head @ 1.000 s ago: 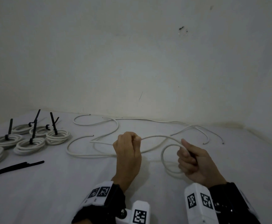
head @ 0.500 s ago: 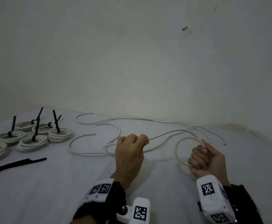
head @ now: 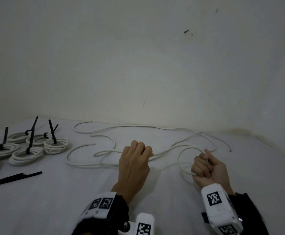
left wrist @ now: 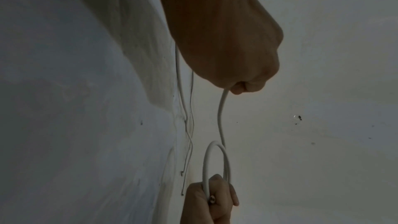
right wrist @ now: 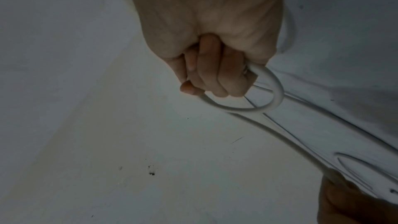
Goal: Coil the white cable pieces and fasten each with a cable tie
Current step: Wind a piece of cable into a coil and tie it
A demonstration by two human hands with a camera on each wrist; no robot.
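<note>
A long white cable [head: 169,150] runs between my two hands above the white surface. My left hand [head: 135,160] is curled round the cable, knuckles up; the strand leaves its fist [left wrist: 241,81] toward the right. My right hand [head: 206,167] grips a single loop of the same cable [head: 180,158], fingers wrapped round both ends of the loop [right wrist: 269,94]. Other loose white cable pieces [head: 90,160] lie spread behind and left of the hands. A bundle of black cable ties [head: 14,178] lies at the front left.
Several finished white coils [head: 56,145], each with a black tie sticking up, sit at the far left. A pale wall [head: 138,65] rises close behind the surface, and a thin dark-tipped cable end [head: 229,150] lies at the right.
My right hand has moved right and turned, tightening its grip on the loop. The left hand shifted slightly right along the cable, and the strand between the hands lies lower.
</note>
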